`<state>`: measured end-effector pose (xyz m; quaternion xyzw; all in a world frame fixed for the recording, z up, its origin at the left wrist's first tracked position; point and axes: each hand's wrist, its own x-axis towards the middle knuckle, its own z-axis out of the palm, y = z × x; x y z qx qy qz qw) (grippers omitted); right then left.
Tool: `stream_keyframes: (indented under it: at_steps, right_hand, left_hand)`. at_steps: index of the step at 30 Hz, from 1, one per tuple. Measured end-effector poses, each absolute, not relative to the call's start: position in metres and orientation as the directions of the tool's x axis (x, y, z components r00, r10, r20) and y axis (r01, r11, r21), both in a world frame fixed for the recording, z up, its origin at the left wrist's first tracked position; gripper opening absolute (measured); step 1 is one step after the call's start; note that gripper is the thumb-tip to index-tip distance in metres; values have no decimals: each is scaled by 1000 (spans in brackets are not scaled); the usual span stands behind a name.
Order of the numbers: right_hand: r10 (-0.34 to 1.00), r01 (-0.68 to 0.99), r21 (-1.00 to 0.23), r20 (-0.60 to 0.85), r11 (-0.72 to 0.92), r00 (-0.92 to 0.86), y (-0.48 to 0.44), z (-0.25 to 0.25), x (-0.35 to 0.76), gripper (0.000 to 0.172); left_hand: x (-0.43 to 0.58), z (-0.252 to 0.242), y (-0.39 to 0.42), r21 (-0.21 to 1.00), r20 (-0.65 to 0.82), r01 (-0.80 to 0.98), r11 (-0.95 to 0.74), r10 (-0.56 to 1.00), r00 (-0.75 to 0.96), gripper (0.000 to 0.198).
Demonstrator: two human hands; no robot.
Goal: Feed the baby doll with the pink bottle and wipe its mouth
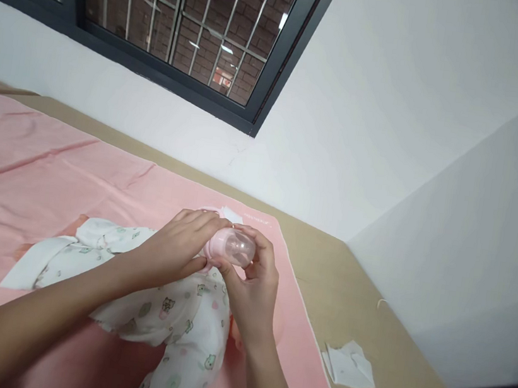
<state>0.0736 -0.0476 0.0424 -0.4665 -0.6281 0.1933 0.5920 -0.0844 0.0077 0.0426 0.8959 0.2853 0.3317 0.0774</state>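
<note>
A baby bottle with a pink collar and a clear dome cap lies tilted between my two hands, its cap end to the right. My left hand is closed around the pink part, hiding most of the bottle's body. With fingers and thumb, my right hand grips the cap and collar from the right. Below the hands lies a baby-sized figure in white clothes printed with small animals. My hands and forearms cover much of it, its head included.
A pink sheet lies under the figure on a tan surface. A crumpled white tissue rests on the tan part at right. White walls and a dark-framed barred window stand behind.
</note>
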Motion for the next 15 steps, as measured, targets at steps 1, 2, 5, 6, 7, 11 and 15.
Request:
stream_keyframes:
  at_steps: [1, 2, 5, 6, 7, 11, 15]
  right_hand:
    - [815, 360, -794, 563, 489, 135, -47, 42, 74, 48]
    - [816, 362, -795, 562, 487, 134, -48, 42, 74, 48]
    - [822, 363, -799, 554, 479, 133, -49, 43, 74, 47]
    - [824, 364, -801, 551, 476, 133, -49, 43, 74, 47]
    - [827, 366, -802, 546, 472, 131, -49, 43, 74, 46]
    - [844, 378, -812, 522, 445, 127, -50, 43, 74, 45]
    - [848, 364, -820, 514, 442, 128, -49, 43, 74, 45]
  left_hand:
    - [-84, 43, 8, 335, 543, 458, -824, 566, 621, 50]
    - [-84, 43, 8, 344, 536, 455, -821, 570, 623, 49]
    - [-85, 44, 7, 377, 526, 440, -815, 579, 623, 48]
    - [-85, 45, 6, 389, 526, 432, -814, 581, 621, 48]
    - [-85, 45, 5, 399, 527, 425, -812, 583, 619, 49]
    - [-84, 45, 4, 433, 526, 415, -800, 599, 604, 54]
    - [-84, 43, 6, 422, 528, 411, -808, 588, 613, 54]
